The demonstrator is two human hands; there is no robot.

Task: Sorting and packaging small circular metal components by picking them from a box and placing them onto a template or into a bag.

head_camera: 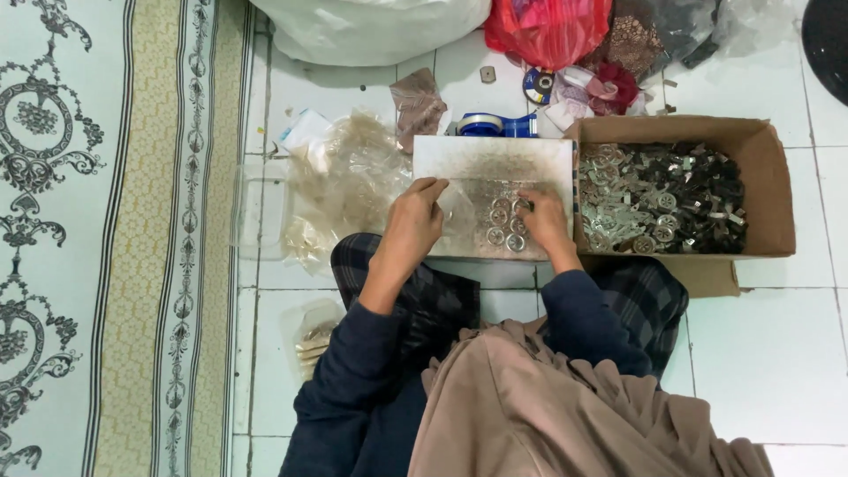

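Your hands sort metal rings on a worn board.
Left hand pinches a clear bag open; right hand, unclenched, fingers rings; parts box at three o'clock.

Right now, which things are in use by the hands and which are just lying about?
In use:
left hand on a clear plastic bag
right hand on small metal rings
worn board under both
cardboard box of metal parts

Lying about:
blue tape dispenser
red plastic bag
white sack
patterned rug

Patterned rug, red plastic bag, blue tape dispenser, white sack
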